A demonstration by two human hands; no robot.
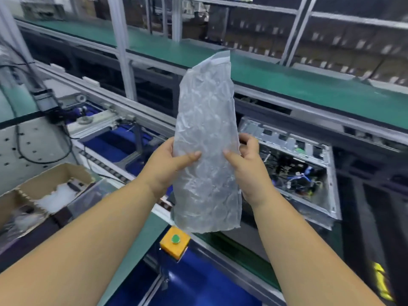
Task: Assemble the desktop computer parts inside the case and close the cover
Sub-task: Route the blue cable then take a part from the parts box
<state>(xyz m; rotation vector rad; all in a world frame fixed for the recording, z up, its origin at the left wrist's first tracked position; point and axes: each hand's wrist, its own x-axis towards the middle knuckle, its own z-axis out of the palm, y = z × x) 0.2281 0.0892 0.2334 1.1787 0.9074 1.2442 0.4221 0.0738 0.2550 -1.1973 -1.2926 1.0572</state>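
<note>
Between the two raised hands, a long crumpled translucent plastic bag [205,140] stands upright in the air, its top edge well above the fingers and its lower edge hanging below the wrists. Whether anything is inside the bag cannot be told; its wrinkled film blurs whatever lies behind it. The left hand [170,164] pinches the bag's left edge, thumb laid across the front and the fingers hidden behind the film. The right hand [247,166] grips the right edge in the same way, thumb on the front and curled fingers showing past the edge. Both forearms reach forward and up from the bottom corners, wrists a little apart. Just beyond and below the right hand lies the open computer case [309,173], its metal frame tilted toward the viewer, with a tangle of cables and dark parts inside that is too small to sort out; the bag covers its near left corner. Below the bag, a yellow box with a green button [175,241] sits at the edge of the bench. Left of the left forearm is an open cardboard box [33,191] holding white packing, cut off by the frame edge. Beyond the hands runs a green conveyor belt [309,82], with open air around the bag on every side.
</note>
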